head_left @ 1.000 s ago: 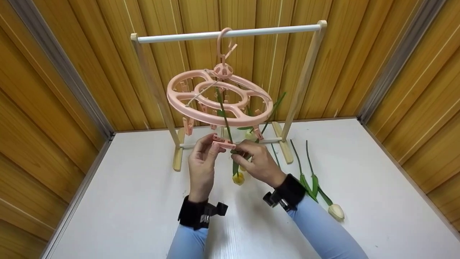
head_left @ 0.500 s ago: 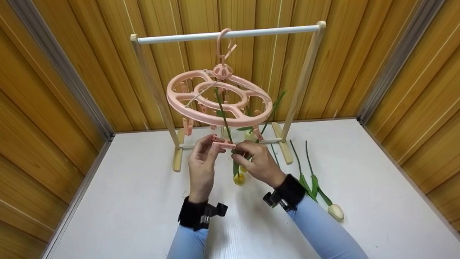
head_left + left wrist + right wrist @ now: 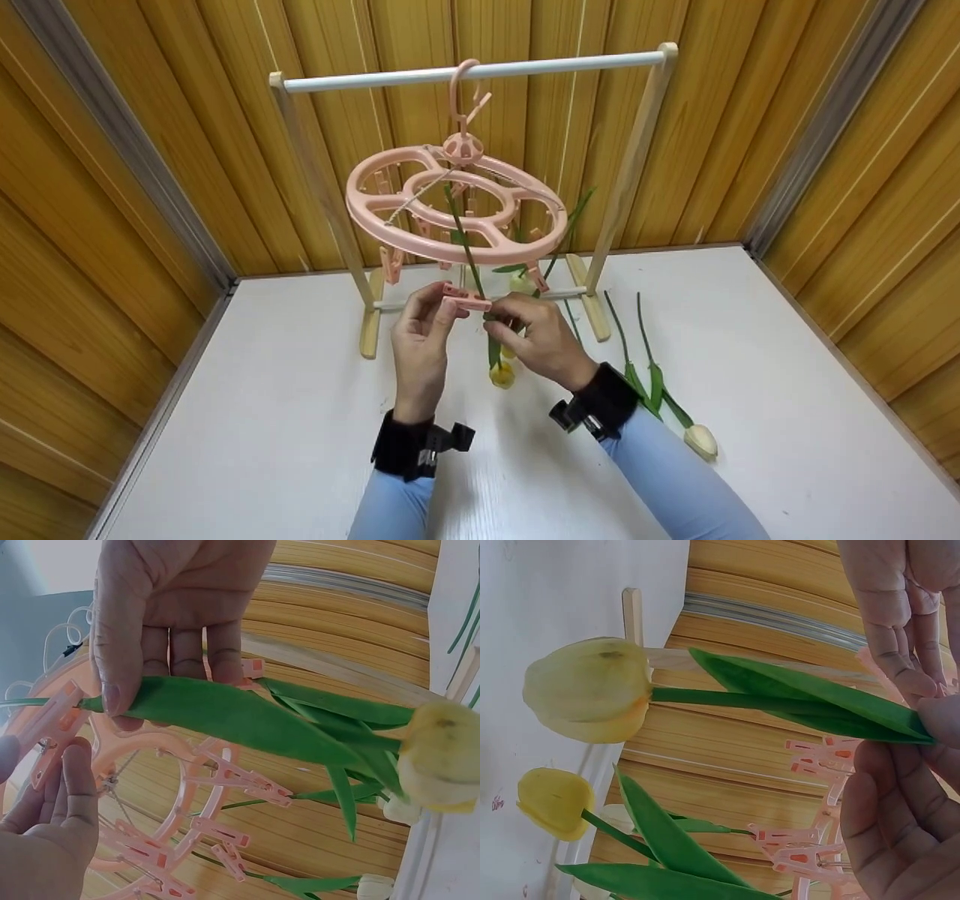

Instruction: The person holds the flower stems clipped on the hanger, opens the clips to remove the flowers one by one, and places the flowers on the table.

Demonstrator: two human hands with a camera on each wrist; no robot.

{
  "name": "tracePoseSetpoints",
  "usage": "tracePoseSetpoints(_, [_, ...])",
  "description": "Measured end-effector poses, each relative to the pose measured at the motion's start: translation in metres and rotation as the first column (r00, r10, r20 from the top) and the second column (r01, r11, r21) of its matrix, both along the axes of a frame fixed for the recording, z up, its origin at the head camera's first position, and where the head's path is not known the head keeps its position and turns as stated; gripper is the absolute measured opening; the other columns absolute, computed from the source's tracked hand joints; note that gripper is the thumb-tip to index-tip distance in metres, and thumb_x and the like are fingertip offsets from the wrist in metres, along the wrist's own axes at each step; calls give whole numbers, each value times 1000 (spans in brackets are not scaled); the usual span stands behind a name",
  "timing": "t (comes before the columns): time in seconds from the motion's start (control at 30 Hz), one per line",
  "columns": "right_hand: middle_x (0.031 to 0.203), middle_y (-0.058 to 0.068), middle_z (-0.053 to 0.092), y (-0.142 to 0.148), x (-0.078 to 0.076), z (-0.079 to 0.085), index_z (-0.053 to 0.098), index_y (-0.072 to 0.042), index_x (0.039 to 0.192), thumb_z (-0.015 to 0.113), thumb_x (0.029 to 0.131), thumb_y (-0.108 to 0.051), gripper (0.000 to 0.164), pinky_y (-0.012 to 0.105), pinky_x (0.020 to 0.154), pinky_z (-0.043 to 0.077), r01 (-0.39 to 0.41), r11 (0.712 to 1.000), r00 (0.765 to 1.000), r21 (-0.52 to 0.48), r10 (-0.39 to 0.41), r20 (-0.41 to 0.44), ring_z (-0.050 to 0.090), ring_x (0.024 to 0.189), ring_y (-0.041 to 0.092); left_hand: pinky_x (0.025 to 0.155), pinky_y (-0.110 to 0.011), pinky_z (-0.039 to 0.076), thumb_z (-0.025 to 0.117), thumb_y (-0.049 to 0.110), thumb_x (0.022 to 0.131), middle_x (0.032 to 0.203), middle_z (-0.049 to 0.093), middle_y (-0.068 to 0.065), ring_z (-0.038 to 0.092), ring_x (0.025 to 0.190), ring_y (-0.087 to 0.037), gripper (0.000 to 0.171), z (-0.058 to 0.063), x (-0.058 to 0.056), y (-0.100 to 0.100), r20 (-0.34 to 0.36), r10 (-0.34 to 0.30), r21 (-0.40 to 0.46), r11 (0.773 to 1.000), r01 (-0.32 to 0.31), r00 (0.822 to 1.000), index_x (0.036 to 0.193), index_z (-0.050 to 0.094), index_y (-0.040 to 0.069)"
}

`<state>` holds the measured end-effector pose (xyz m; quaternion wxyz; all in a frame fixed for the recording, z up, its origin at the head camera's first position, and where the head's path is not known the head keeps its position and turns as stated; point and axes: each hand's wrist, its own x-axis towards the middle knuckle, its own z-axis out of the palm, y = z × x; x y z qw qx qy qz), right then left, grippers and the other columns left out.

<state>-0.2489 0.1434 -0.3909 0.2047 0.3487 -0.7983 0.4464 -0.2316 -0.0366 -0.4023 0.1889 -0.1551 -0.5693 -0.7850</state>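
My left hand [image 3: 424,337] pinches a pink clothespin [image 3: 56,727] by its handle end below the front rim of a round pink clip hanger [image 3: 442,246]. The clip's other end lies at the stem of an artificial tulip; I cannot tell how tightly it grips. My right hand [image 3: 544,334] pinches that tulip [image 3: 589,690] where leaves meet stem. Its pale yellow bloom points down, and the bare stem [image 3: 463,232] rises past the hanger rim. Another yellow tulip [image 3: 555,802] and a white tulip [image 3: 523,282] hang behind, partly hidden.
A wooden stand with a white bar [image 3: 555,66] carries the hanger by its hook. Several pink clips, such as the clothespin at left [image 3: 391,264], dangle from it. Loose tulips, one white bloom [image 3: 700,442] among them, lie on the white table [image 3: 285,450] at right.
The held tulip's bloom has shifted slightly right and its stem tip slightly left. Both hands stay almost still on the clothespin and the tulip.
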Motion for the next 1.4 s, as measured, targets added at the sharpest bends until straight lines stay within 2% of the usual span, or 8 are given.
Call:
tracePoseSetpoints(0.2, [90, 7, 71, 1, 0, 0, 76, -2, 101, 72, 93, -2, 9, 27, 67, 54, 3, 1000, 1000, 17, -3, 6, 63, 75, 14, 93, -32, 54, 61, 10, 104, 119, 66, -16, 66, 99, -20, 32, 1, 1, 0, 6, 2, -10, 1000, -2, 1000, 130, 56, -8])
tracePoseSetpoints(0.6, [90, 7, 71, 3, 0, 0, 76, -3, 100, 71, 94, -2, 8, 27, 67, 52, -6, 1000, 1000, 21, 6, -12, 62, 74, 13, 91, -33, 54, 61, 8, 104, 112, 69, -15, 68, 99, -21, 28, 0, -1, -1, -28, -11, 12, 1000, 11, 1000, 126, 57, -8])
tracePoseSetpoints(0.73, [88, 7, 71, 3, -1, 0, 76, -3, 98, 72, 93, -2, 7, 27, 66, 52, -13, 1000, 1000, 17, 13, -26, 61, 74, 13, 91, -34, 53, 61, 8, 104, 110, 70, -16, 69, 100, -24, 31, -1, -1, -1, -46, -20, 9, 1000, 20, 999, 127, 55, -11])
tracePoseSetpoints(0.97, [86, 6, 70, 3, -1, -1, 75, -4, 97, 72, 93, -2, 6, 35, 62, 52, -17, 1000, 999, 13, 17, -27, 58, 72, 12, 92, -33, 54, 62, 7, 103, 111, 69, -15, 68, 100, -23, 27, 0, 0, -2, -25, -3, 2, 1000, 3, 1000, 125, 59, -7])
tracePoseSetpoints(1.4, [85, 7, 69, 4, 0, 0, 75, -3, 97, 72, 92, -1, 6, 26, 63, 49, -19, 1000, 1000, 13, 19, -13, 57, 71, 11, 91, -33, 54, 64, 5, 101, 109, 71, -12, 68, 97, -21, 27, 0, -1, -2, -25, 0, 19, 1000, 0, 1000, 123, 60, -12])
